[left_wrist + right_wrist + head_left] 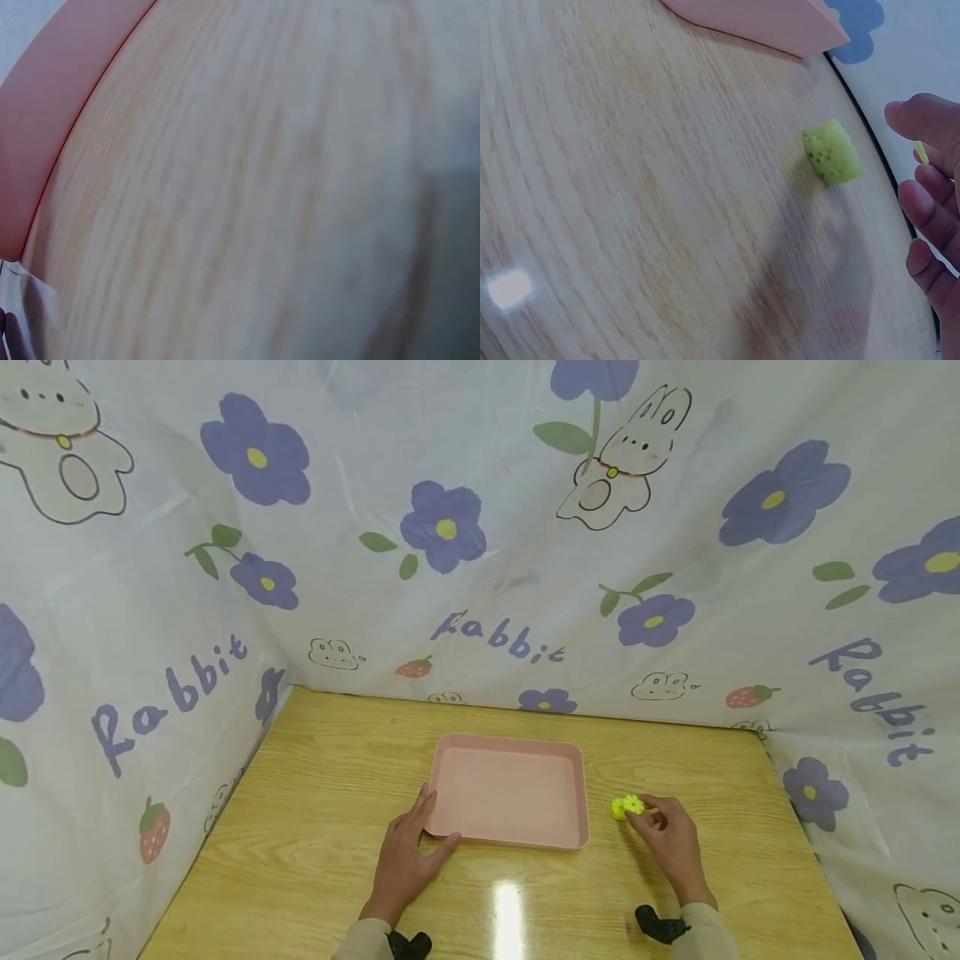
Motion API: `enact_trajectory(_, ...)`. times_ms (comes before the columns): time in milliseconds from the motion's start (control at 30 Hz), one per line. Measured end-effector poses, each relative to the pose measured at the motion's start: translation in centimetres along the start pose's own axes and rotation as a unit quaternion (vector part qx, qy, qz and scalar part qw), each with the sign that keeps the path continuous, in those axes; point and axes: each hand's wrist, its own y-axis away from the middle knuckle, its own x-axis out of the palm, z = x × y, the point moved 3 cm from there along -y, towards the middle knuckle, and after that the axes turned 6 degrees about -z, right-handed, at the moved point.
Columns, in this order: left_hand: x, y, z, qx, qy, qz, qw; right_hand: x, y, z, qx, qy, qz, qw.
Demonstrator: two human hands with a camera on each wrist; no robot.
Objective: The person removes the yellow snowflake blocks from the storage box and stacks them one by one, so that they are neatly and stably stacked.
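A shallow pink tray [510, 789] lies on the wooden table. My left hand [405, 856] rests against its near left corner, fingers fairly straight; the left wrist view catches only the tray's wall [45, 105], and the hand is mostly hidden there. To the right of the tray, my right hand [670, 843] pinches a thin yellow-green flower-shaped piece [634, 804] between thumb and fingertips. In the right wrist view just the edge of that piece shows. Below and beside it on the table sits a short, rounded yellow-green piece [834, 152] with small holes in its face.
White cloth [495, 585] printed with rabbits and purple flowers hangs at the back and both sides of the table [315, 793]. Black straps [660, 925] with a dark device sit at the wrists. Light glares off the table's front.
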Motion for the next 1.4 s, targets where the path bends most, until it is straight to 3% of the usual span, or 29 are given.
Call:
enact_trajectory(433, 0.0, 0.0, 0.0, -0.007, 0.003, 0.008, 0.9999, 0.9, 0.0, -0.4, 0.026, -0.006, 0.032, 0.9991)
enact_trajectory(1400, -0.1, -0.1, 0.0, -0.005, 0.000, 0.004, 1.0000, 2.0, -0.5, -0.8, 0.028, 0.001, 0.060, 0.9978)
